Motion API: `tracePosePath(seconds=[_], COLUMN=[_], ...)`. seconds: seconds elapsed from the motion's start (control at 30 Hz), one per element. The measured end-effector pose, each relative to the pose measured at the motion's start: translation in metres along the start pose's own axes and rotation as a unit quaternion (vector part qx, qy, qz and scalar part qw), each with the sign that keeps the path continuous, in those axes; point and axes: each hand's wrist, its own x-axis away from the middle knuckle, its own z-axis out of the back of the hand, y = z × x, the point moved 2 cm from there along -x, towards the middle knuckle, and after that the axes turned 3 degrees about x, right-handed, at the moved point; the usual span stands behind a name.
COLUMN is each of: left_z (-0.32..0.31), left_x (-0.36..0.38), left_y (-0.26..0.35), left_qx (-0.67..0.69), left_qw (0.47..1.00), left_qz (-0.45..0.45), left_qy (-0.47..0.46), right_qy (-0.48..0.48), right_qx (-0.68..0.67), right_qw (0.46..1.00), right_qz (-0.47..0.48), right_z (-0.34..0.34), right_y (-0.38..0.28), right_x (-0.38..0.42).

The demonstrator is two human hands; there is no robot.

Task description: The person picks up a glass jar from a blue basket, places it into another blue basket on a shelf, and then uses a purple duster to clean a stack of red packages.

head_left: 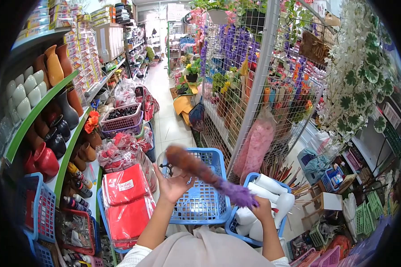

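A long fluffy duster [205, 173], brown at one end and purple at the other, slants across the middle, blurred by motion. My right hand [263, 209] is closed around its purple end; the handle is hidden. At the left, my left hand [174, 184] has its palm turned up and fingers apart, just below the brown end. A small dark piece with a clear rounded shape [165, 169] shows by its fingertips; I cannot tell whether the hand touches it. Beneath both hands stands a blue plastic basket [200, 218] with a lattice bottom.
White smooth pieces [267, 183] fill a blue basket at right. Red plastic-wrapped packs [127, 187] lie in another at left. Green-edged shelves [67, 167] carry vases. A wire mesh rack [254, 80] with artificial flowers borders the tiled aisle [160, 98].
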Motion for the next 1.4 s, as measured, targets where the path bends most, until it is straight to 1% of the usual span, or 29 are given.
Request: tracePosePath(seconds=[0.07,0.13,0.17,0.2,0.27,0.33,0.37,0.4,0.43,0.47,0.53,0.57,0.6,0.67,0.7,0.73,0.8,0.87,0.9,0.93,0.97,1.0,1.07,1.1,1.13,1.2,1.23,1.33,1.4], left_z=[-0.002,-0.004,-0.006,-0.001,0.007,0.000,-0.006,-0.008,-0.008,-0.001,0.014,0.002,0.008,0.020,0.024,0.027,0.024,0.024,0.033,0.049,0.047,0.050,0.051,0.041,0.028,0.033,0.036,0.043,0.045], left_x=[-0.002,-0.005,-0.002,0.000,0.002,0.001,0.001,0.000,-0.001,0.000,-0.001,0.001,-0.004,-0.011,-0.008,-0.008,-0.005,-0.003,-0.004,-0.005,-0.005,-0.002,0.006,0.012,0.017,0.026,0.030,0.043,0.052], left_y=[-0.003,-0.002,-0.003,0.000,0.005,0.001,-0.001,-0.001,0.000,0.003,0.009,0.003,0.003,0.003,0.001,0.000,-0.003,-0.003,-0.002,0.000,-0.001,0.001,0.005,0.005,0.003,0.007,0.009,0.020,0.028], left_qx=[0.027,-0.003,0.069,0.069,0.007,0.044,0.004,-0.036,0.002,0.002,0.027,0.066,0.066,0.015,0.121,0.120,-0.045,0.030,0.050,0.071,0.161,0.113,-0.027,-0.016,0.031,0.042,0.041,0.014,0.014], left_qw=[0.998,0.998,0.996,0.996,0.999,0.998,0.998,0.995,0.997,0.997,0.999,0.995,0.995,0.999,0.992,0.992,0.998,0.989,0.995,0.997,0.984,0.993,0.999,0.996,0.994,0.993,0.993,0.991,0.985], left_qz=[-0.016,-0.046,0.002,0.001,-0.022,-0.032,-0.059,-0.085,-0.077,-0.078,-0.020,-0.034,-0.034,-0.030,0.022,0.023,-0.031,-0.021,-0.005,0.012,0.058,0.036,-0.003,-0.017,-0.014,-0.024,-0.030,-0.074,-0.105], left_qy=[0.046,-0.037,-0.053,-0.053,0.025,0.024,0.029,0.035,0.008,0.009,0.015,0.072,0.072,-0.022,-0.010,-0.011,0.027,0.147,0.081,0.015,-0.041,0.012,0.022,0.080,0.104,0.105,0.105,0.114,0.138], right_qy=[0.068,0.025,0.017,0.008,0.009,0.049,0.049,0.019,-0.012,-0.013,-0.014,-0.015,-0.014,-0.013,-0.023,-0.033,-0.028,0.009,0.007,-0.013,-0.033,-0.035,-0.058,-0.050,-0.052,0.007,-0.003,-0.041,-0.065], right_qx=[-0.038,-0.015,-0.002,0.012,0.005,-0.007,-0.008,0.010,0.028,0.028,0.009,0.009,0.012,0.014,0.009,0.005,0.017,-0.058,-0.060,-0.050,-0.039,-0.041,-0.015,-0.042,-0.044,-0.043,-0.041,0.030,0.018], right_qw=[0.997,1.000,1.000,0.998,1.000,0.998,0.998,1.000,0.997,0.997,0.998,0.998,0.999,1.000,1.000,0.998,0.999,0.998,0.998,0.998,0.994,0.994,0.998,0.997,0.997,0.994,0.992,0.996,0.996], right_qz=[-0.023,-0.003,0.026,0.055,0.009,-0.040,-0.038,0.015,0.067,0.067,-0.063,-0.063,-0.039,-0.016,0.019,0.056,0.037,-0.030,-0.028,0.032,0.093,0.094,0.013,-0.036,-0.033,-0.104,-0.118,-0.073,-0.050], right_z=[-0.006,-0.007,-0.004,-0.002,-0.006,-0.003,-0.003,-0.005,-0.006,-0.008,-0.012,-0.014,-0.017,-0.026,-0.031,-0.036,-0.039,-0.048,-0.052,-0.057,-0.062,-0.064,-0.071,-0.074,-0.079,-0.089,-0.094,-0.106,-0.126], right_y=[0.003,0.011,0.008,0.007,0.014,0.007,0.011,0.018,0.021,0.020,0.022,0.020,0.018,0.014,0.011,0.007,-0.010,-0.017,-0.016,-0.016,-0.019,-0.019,-0.018,-0.017,-0.016,-0.012,-0.012,-0.016,0.000], right_x=[0.000,0.005,0.004,0.004,0.004,-0.002,-0.001,0.001,0.004,0.004,0.002,0.001,-0.001,-0.004,-0.007,-0.009,-0.021,-0.029,-0.029,-0.029,-0.029,-0.030,-0.037,-0.042,-0.047,-0.058,-0.062,-0.072,-0.072])
